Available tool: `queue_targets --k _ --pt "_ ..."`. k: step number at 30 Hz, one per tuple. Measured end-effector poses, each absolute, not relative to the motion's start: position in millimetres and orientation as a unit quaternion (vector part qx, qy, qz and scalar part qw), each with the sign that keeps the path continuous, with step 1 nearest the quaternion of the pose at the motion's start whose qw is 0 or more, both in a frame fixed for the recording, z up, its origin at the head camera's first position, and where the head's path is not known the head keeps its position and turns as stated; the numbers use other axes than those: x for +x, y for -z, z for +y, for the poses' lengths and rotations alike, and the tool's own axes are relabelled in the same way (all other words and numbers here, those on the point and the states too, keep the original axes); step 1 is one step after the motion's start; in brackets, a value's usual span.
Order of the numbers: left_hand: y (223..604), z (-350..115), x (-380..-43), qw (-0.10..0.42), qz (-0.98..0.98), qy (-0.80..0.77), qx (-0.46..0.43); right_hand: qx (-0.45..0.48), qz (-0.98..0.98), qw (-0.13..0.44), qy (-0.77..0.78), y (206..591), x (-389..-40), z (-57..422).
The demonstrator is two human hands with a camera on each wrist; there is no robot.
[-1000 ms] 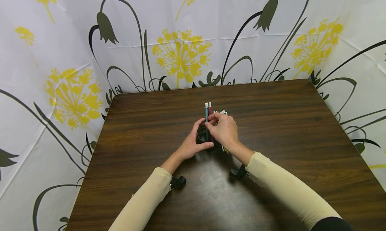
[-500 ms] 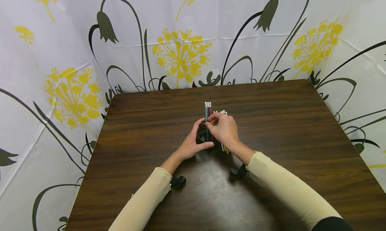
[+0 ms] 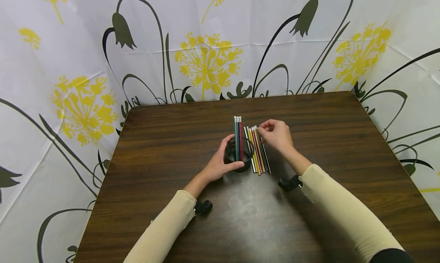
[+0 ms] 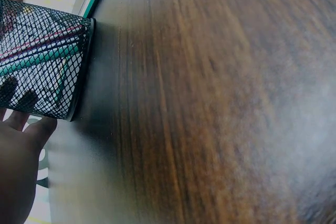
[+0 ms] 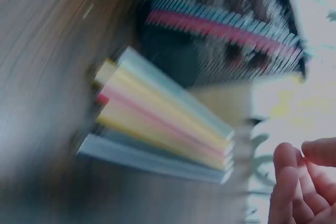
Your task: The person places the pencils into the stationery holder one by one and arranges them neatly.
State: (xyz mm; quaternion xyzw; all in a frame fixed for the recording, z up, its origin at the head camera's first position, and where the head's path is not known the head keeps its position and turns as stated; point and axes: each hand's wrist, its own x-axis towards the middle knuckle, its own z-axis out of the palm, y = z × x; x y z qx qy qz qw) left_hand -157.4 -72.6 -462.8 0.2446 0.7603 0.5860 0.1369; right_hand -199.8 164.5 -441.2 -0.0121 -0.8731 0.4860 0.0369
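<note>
A black mesh pencil cup stands upright on the table, and my left hand grips its left side, thumb in front and fingers behind. Three pencils, teal, dark and red, lean inside it with their eraser ends up. Close on the cup's right lies a row of several pencils in white, yellow, red and black. My right hand is at the eraser ends of this row, fingers bent, thumb near the fingertips. In the right wrist view, which is blurred, nothing shows between thumb and fingers.
The brown wood-grain table extends around the cup on all sides. Behind it hangs a white curtain with yellow and grey-green plant prints. Black wrist cameras sit under both wrists, the right one just above the tabletop.
My right hand has let go of the pencils in the cup and moved right to the far ends of the lying row, which is now uncovered. My left hand has stayed on the cup.
</note>
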Motion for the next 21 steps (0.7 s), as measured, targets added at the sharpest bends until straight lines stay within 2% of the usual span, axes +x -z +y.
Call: queue_targets --k 8,14,21 --pt "462.8 -72.3 -157.5 0.142 0.755 -0.592 0.246 -0.008 -0.891 -0.070 -0.448 477.4 -207.7 191.1" --pt "462.3 -73.1 -157.7 0.139 0.752 -0.593 0.253 -0.017 -0.898 -0.085 -0.431 494.6 -215.9 189.1" --pt "462.2 -74.3 -157.2 0.143 0.749 -0.596 0.253 -0.039 -0.910 -0.096 -0.402 497.3 -219.1 184.0"
